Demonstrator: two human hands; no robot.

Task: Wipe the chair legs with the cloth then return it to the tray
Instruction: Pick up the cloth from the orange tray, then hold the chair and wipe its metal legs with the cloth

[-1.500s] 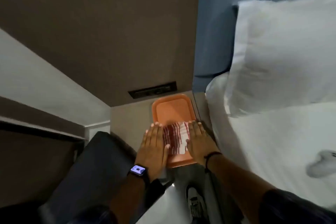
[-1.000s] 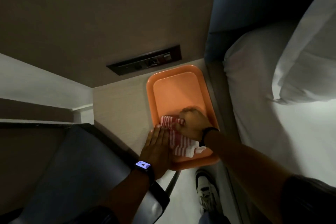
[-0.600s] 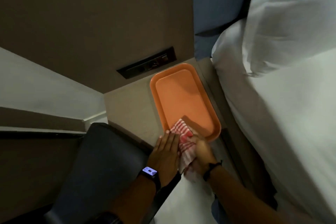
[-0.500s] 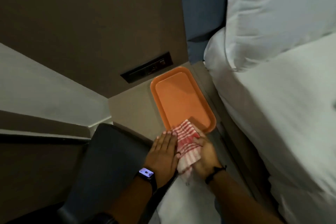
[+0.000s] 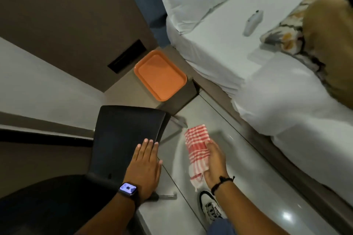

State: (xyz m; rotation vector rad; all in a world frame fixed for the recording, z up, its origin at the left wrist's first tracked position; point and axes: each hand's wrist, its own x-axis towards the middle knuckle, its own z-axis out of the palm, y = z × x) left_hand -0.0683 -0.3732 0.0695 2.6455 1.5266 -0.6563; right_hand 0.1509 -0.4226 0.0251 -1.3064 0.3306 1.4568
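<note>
My right hand [image 5: 215, 164] holds a red and white striped cloth [image 5: 197, 148] above the floor, to the right of the black chair [image 5: 124, 139]. My left hand [image 5: 145, 168], with a smartwatch on the wrist, lies flat on the right edge of the chair seat, fingers together. Two metal chair legs show: one [image 5: 179, 121] beyond the seat's far corner near the cloth, one [image 5: 168, 196] near my left wrist. The orange tray [image 5: 160, 74] sits empty on the bedside table, well beyond both hands.
A bed with white sheets [image 5: 267, 82] runs along the right, with a pillow, a small bottle [image 5: 253, 23] and a person lying at the far right. My shoe [image 5: 210, 208] stands on the glossy grey floor. A desk edge [image 5: 45, 135] lies left of the chair.
The cloth has left the tray, carried by my right hand down and back toward the chair. My left hand moved from the tray onto the chair seat. The view swung away from the tray.
</note>
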